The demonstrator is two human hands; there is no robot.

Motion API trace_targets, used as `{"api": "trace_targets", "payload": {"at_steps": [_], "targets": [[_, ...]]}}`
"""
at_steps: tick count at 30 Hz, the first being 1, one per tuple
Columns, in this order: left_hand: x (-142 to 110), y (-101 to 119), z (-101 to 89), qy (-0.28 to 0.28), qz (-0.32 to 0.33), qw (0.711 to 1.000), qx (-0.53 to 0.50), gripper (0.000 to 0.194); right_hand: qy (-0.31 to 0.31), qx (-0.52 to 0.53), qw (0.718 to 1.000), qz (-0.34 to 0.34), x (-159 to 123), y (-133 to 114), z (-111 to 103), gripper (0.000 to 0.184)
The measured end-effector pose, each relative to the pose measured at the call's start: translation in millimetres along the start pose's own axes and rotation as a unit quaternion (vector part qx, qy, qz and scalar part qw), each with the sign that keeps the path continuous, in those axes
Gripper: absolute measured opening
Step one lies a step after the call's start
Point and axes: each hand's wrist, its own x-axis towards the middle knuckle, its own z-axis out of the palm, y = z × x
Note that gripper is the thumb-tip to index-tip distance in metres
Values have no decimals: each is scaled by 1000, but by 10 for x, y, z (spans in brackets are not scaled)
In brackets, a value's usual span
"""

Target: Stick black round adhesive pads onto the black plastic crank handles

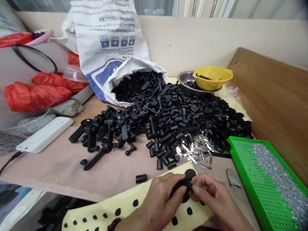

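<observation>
My left hand [160,199] is closed around a dark round plastic part [176,189], partly hidden by its fingers. At the part's right edge, my right hand [214,194] is pinched; whatever its fingertips hold is too small and covered to name. Beneath both hands lies a pale yellow backing sheet [101,203] with rows of black stickers [117,211]. A larger black disc [190,174] shows on the sheet just beyond my fingertips. One ribbed black cylinder [141,178] rests on the table beside the sheet's far edge.
A big heap of black plastic parts [178,112] spills from a white woven sack [110,29]. Metal strips [192,149] lie at its front. To the right are a green tray [255,192] of small metal pieces and a stone [233,178]. A yellow colander [214,81] stands behind; a white power bank [45,133] lies left.
</observation>
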Motion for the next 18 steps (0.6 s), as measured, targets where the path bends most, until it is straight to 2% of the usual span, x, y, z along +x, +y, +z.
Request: {"api": "trace_targets", "payload": {"at_steps": [4,8,10,12,15,18], "targets": [[-46,-38,36,28,65,997,18,24,11,22,1000,11,-41,-3,18,28],[-79,-36,61,54,91,994,5,21,24,52,998,8,-85,-59,47,26],[-91,-24,47,54,85,995,-4,23,16,63,998,13,-91,-84,59,27],[-88,2,10,21,35,999,-22,26,8,56,998,19,-84,-94,71,27],[-44,60,-58,-63,-91,992,-57,28,-3,31,999,19,-68,-80,89,30],[20,94,-71,-104,-153,980,-72,21,-8,19,1000,20,-68,-57,100,33]]}}
